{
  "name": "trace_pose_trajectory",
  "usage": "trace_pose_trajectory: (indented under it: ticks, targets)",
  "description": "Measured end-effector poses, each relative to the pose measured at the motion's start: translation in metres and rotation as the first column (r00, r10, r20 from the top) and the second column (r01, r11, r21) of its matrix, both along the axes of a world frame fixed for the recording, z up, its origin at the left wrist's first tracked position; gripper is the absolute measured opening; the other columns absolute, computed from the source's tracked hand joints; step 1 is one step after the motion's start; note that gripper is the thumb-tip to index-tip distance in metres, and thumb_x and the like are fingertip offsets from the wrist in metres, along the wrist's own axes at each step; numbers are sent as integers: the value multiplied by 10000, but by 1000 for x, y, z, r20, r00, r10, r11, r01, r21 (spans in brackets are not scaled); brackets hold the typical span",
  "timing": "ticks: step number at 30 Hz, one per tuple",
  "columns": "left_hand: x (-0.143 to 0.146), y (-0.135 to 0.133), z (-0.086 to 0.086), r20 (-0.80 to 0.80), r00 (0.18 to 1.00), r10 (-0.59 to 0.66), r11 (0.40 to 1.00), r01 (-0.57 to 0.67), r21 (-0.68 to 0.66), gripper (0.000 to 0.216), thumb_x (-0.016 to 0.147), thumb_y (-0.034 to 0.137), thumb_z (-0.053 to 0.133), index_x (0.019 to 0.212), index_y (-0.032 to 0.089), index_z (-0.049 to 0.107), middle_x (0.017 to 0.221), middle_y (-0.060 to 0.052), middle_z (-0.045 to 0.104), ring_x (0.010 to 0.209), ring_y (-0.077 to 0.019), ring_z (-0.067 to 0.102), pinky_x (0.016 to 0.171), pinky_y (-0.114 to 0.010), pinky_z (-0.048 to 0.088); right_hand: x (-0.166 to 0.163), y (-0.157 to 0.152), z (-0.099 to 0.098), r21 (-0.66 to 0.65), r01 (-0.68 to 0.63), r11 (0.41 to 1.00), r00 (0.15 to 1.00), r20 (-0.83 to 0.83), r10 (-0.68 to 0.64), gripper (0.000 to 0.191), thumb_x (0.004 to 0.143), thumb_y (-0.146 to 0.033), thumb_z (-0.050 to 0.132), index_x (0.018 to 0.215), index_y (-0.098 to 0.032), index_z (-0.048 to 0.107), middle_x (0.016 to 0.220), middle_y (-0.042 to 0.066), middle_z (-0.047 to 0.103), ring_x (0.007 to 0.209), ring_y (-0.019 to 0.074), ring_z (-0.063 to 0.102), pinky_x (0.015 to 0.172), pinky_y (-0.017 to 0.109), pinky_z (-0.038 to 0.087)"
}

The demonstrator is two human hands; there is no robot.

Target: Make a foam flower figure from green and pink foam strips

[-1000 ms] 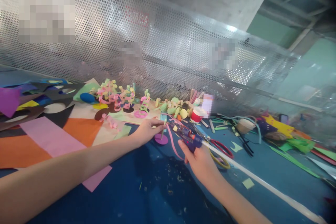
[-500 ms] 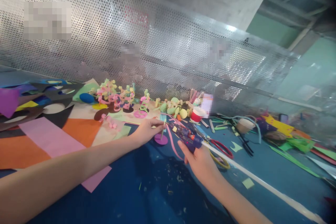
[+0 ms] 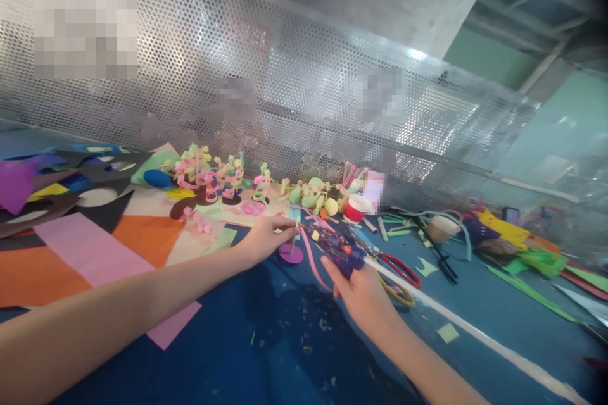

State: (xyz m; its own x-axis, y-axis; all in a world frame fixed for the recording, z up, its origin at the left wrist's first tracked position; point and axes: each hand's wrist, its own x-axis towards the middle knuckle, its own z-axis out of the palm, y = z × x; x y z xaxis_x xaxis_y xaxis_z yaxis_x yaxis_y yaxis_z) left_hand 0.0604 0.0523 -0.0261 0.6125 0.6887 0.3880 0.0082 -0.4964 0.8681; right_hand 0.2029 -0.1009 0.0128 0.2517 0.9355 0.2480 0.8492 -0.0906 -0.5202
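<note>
My right hand [image 3: 363, 291] is wrapped around a dark blue glue gun [image 3: 344, 252], from whose rear a long white glue stick [image 3: 456, 313] runs. The nozzle points left, close to the fingertips of my left hand [image 3: 268, 237]. Those fingers are pinched at the top of a thin pale stick [image 3: 293, 242] that stands upright on a purple disc [image 3: 291, 254]. A pink strip [image 3: 313, 259] curls down beside it, between the stick and the gun. Whether the nozzle touches the stick is too small to tell.
Curly paper-like figures [image 3: 261, 190] stand behind my hands. Coloured sheets [image 3: 95, 247] lie left. Red-handled scissors [image 3: 401, 269], a red and white cup [image 3: 356, 207] and several scraps lie right. A perforated metal screen [image 3: 304, 95] borders the table, with blurred people behind it.
Both hands, the glue gun and the stick on its disc hold nearly the same place. Behind the screen a blurred person has shifted slightly left.
</note>
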Motion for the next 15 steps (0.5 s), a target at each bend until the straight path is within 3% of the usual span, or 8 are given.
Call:
trace_pose_trajectory:
  ticks: [15]
  targets:
    - [-1,-3,4,-17,1000,-5,1000,5,-9,286,793,389,511,816,143,655,641,-4,582,643,-135,526,674,-244,414,2,-4,8,-1,6,1000,1000,-22,-6,441,834,-503,379,507,-217,453,463,7,557,498,172,589,547,264,456]
